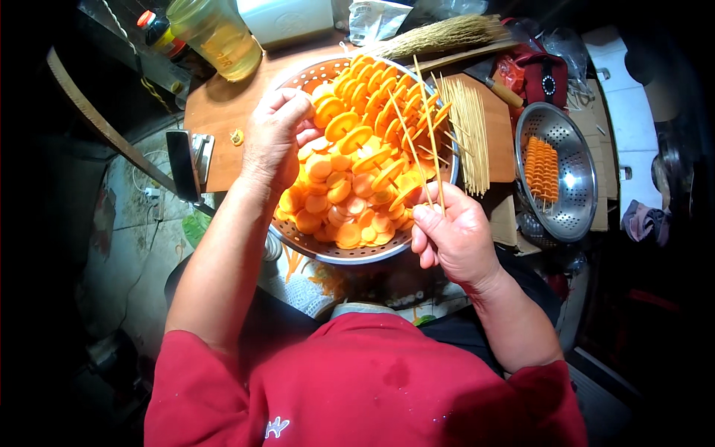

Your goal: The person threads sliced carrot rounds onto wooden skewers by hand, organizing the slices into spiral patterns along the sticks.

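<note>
A large metal colander (328, 252) sits in front of me, heaped with round orange carrot slices (350, 197). My left hand (274, 138) reaches into the pile at its left side, fingers curled on a slice. In my right hand (453, 237), at the colander's right rim, I grip several thin wooden skewers (426, 123) that point up and away over the slices. Some slices near the skewers are threaded on them.
A bundle of loose skewers (469, 130) lies on the wooden board (223, 104) to the right. A smaller metal colander (570, 175) at the right holds finished carrot skewers (542, 170). A jar of yellow liquid (217, 33), a broom (439, 36) and a phone (182, 164) lie around.
</note>
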`<move>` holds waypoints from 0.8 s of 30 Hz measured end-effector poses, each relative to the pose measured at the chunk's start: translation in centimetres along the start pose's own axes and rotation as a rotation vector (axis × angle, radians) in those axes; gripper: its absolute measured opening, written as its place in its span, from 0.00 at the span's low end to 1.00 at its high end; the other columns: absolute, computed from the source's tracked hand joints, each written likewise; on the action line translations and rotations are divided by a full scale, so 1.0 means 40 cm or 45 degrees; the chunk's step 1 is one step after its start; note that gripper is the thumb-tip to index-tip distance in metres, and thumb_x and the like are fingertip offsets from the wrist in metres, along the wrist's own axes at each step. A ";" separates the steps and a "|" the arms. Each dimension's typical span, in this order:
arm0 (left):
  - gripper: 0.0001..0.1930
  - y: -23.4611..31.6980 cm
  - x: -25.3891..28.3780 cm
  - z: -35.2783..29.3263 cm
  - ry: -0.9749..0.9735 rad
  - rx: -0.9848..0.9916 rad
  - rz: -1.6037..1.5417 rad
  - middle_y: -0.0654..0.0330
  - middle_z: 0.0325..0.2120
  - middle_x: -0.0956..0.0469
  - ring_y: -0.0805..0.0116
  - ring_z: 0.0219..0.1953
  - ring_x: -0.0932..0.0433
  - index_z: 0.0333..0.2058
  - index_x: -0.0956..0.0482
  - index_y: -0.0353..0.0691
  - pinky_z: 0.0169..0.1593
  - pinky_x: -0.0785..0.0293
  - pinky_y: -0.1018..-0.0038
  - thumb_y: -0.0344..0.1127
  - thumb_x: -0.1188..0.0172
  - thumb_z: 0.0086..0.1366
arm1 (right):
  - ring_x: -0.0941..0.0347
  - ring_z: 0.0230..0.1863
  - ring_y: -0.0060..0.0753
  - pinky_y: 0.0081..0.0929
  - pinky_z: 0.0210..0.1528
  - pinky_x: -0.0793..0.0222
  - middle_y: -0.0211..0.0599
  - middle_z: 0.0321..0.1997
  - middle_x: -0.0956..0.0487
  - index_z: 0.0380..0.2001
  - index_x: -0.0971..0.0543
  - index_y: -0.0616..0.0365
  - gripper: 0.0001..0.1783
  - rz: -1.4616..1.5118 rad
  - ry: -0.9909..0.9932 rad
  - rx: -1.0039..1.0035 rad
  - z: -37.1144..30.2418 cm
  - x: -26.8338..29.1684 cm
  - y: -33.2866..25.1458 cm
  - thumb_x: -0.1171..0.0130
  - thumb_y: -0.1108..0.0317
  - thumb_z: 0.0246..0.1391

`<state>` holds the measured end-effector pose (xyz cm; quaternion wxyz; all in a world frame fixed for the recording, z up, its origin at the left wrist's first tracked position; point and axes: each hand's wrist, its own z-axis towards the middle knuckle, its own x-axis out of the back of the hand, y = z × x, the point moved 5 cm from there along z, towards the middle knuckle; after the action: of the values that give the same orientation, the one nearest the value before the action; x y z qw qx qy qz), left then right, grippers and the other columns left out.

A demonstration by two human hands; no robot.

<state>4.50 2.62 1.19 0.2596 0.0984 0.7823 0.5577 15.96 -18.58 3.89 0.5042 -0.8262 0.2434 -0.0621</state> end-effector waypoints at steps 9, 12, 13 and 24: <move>0.07 -0.004 0.009 0.020 -0.004 -0.030 -0.020 0.65 0.29 0.27 0.75 0.30 0.24 0.37 0.28 0.42 0.35 0.25 0.78 0.34 0.46 0.60 | 0.36 0.12 0.13 0.07 0.14 0.42 0.29 0.19 0.27 0.40 0.29 0.59 0.08 -0.021 0.040 0.082 0.036 0.044 -0.042 0.52 0.68 0.61; 0.09 0.000 0.011 0.017 0.025 -0.009 -0.047 0.62 0.33 0.27 0.70 0.33 0.21 0.39 0.29 0.40 0.38 0.23 0.74 0.33 0.47 0.59 | 0.37 0.13 0.12 0.10 0.16 0.43 0.27 0.18 0.27 0.36 0.27 0.59 0.07 -0.143 0.161 0.199 0.072 0.085 -0.089 0.51 0.68 0.59; 0.10 -0.001 0.013 0.014 0.042 0.003 -0.001 0.61 0.35 0.27 0.69 0.34 0.21 0.40 0.29 0.39 0.38 0.23 0.73 0.32 0.46 0.59 | 0.36 0.14 0.12 0.09 0.17 0.43 0.27 0.19 0.26 0.35 0.27 0.58 0.06 -0.145 0.188 0.231 0.088 0.100 -0.102 0.51 0.68 0.58; 0.11 -0.004 0.039 0.004 0.095 0.049 0.053 0.60 0.39 0.27 0.69 0.34 0.22 0.41 0.29 0.40 0.39 0.24 0.74 0.28 0.46 0.57 | 0.35 0.14 0.13 0.11 0.16 0.42 0.26 0.18 0.27 0.34 0.24 0.58 0.09 -0.409 0.303 0.150 0.212 0.186 -0.148 0.48 0.65 0.58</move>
<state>3.29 3.38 0.56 0.2164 0.0987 0.7999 0.5510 27.43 -13.03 3.84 0.5031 -0.8102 0.1624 -0.2530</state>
